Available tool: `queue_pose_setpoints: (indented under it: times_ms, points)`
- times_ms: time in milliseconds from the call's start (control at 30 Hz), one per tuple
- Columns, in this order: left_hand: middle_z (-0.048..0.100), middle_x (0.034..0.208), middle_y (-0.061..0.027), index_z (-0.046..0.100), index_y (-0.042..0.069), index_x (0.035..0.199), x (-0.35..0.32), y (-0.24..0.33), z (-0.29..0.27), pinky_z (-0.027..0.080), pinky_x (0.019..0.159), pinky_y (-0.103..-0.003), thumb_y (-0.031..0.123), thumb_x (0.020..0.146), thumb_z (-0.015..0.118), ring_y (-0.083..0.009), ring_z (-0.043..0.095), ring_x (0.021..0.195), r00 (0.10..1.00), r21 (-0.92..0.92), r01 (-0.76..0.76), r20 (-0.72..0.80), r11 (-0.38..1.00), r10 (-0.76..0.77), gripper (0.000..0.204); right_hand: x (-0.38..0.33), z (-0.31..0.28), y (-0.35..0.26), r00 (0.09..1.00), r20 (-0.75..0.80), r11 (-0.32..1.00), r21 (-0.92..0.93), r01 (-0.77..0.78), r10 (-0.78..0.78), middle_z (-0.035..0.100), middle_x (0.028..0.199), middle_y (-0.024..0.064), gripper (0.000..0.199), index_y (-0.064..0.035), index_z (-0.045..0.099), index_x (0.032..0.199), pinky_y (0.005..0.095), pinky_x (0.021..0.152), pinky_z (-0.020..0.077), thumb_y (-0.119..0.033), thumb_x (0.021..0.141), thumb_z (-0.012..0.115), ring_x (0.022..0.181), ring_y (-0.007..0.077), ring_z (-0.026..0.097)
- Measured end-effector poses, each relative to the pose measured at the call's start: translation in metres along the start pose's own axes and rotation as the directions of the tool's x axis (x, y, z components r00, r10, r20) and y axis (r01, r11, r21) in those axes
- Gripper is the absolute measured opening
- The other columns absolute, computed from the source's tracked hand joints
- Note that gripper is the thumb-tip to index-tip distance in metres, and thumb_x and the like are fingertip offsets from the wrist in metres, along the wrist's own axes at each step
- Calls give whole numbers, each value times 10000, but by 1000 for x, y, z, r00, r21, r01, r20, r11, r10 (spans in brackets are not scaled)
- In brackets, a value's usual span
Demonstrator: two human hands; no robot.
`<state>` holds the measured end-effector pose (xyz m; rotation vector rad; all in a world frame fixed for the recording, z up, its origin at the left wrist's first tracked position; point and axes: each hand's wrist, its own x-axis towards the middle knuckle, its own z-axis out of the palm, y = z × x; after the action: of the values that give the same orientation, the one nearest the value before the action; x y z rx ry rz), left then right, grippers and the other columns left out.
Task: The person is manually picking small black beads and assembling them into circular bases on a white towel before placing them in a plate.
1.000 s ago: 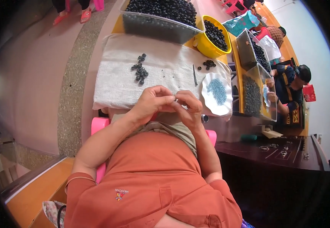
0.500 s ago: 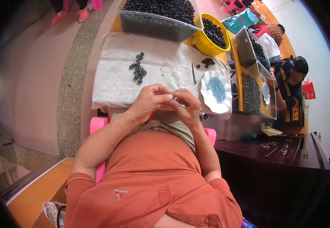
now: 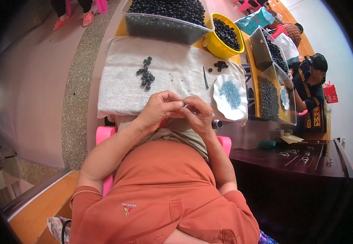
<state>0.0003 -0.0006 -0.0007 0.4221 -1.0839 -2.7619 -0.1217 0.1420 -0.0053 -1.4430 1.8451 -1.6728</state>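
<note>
My left hand [image 3: 159, 109] and my right hand [image 3: 198, 114] meet at the near edge of a white towel [image 3: 119, 87]. Thumbs and index fingers of both are pinched together, fingertip to fingertip. Whatever lies between them is too small and too covered to make out. Beyond my left hand is a loose cluster of small black ring-like parts [image 3: 146, 76]. To the right rest dark tweezers [image 3: 205, 77] and a smaller group of black parts [image 3: 221, 65]. Close to my right hand stands a white scalloped plate [image 3: 218, 104] holding tiny pale-blue clear pieces [image 3: 230, 94].
Behind the towel are a clear bin [image 3: 164, 30] and a yellow basin [image 3: 219, 48], both full of black parts. More clear bins [image 3: 276, 87] line the right, where a co-worker [image 3: 312, 77] sits. A dark tabletop [image 3: 274, 156] lies at lower right.
The whole view has shifted slightly. My hands keep the same pinch, fingertips together, with hardly any movement. At the right, the co-worker's arm has moved a little.
</note>
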Motion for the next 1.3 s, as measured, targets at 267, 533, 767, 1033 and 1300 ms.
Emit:
queue_pose_setpoints:
  times_ms: [267, 533, 767, 1033, 1300]
  points:
    - [640, 946, -46, 618, 32, 978, 2, -2, -2, 581, 799, -322, 73, 904, 674, -133, 646, 864, 1000, 0, -4, 4, 1000, 4, 102, -1, -1, 1, 1000, 0, 1000, 7, -30, 30, 641, 930, 74, 216, -7, 673, 1001, 217, 600, 475, 15, 805, 761, 711, 80, 581]
    - [640, 939, -41, 629, 31, 967, 2, -3, -4, 583, 787, -316, 81, 899, 683, -127, 643, 860, 1000, -7, -12, -3, 1000, 12, 100, 0, 3, 1, 1000, -12, 999, -38, -22, 22, 644, 910, 67, 208, -8, 670, 991, 218, 580, 472, 16, 803, 757, 674, 87, 584]
    - [656, 893, -34, 633, 27, 968, -4, 1, 4, 563, 751, -271, 73, 891, 698, -118, 645, 796, 990, -17, -129, -64, 992, 127, 112, 17, -13, -1, 968, 160, 925, 300, -234, 193, 614, 1047, 98, 210, 26, 671, 1073, 214, 740, 466, 52, 865, 663, 884, 112, 598]
    - [660, 871, -22, 631, 29, 980, -11, 13, 12, 542, 706, -236, 62, 895, 696, -92, 636, 760, 866, 88, -417, -263, 905, 425, 113, 88, -2, 3, 937, 320, 895, 363, -260, 143, 634, 1009, 105, 164, 58, 686, 993, 255, 735, 492, -42, 865, 669, 854, 138, 608]
    - [656, 863, -4, 641, 18, 998, -19, 6, 27, 509, 703, -209, 49, 891, 697, -59, 611, 774, 823, 163, -509, -197, 845, 533, 125, 116, 52, 24, 923, 381, 886, -408, 222, -55, 646, 1050, 76, 238, -100, 706, 1074, 322, 714, 521, -71, 838, 698, 875, 241, 660]
